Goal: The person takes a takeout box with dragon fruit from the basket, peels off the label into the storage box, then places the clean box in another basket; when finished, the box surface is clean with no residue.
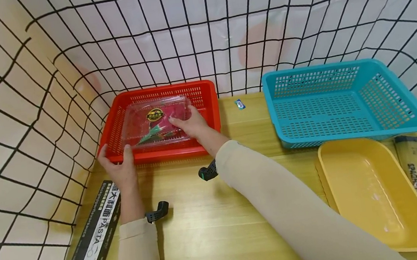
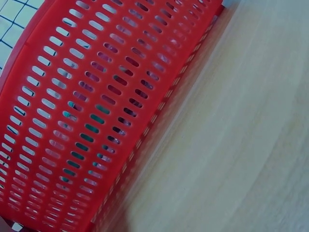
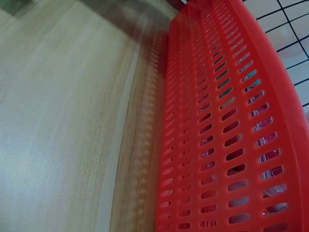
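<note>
Resting spread, upper left | right hand (image 1: 192, 124): on box (image 1: 154, 124) | left hand (image 1: 120, 166): at basket (image 1: 169, 154) rim | box likely light, crushable; hold ends

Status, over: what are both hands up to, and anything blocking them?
Left grip at front-left corner of red slotted plastic basket. Right grip on right end of clear rectangular plastic box. Box inside basket; only basket walls around it.
</note>
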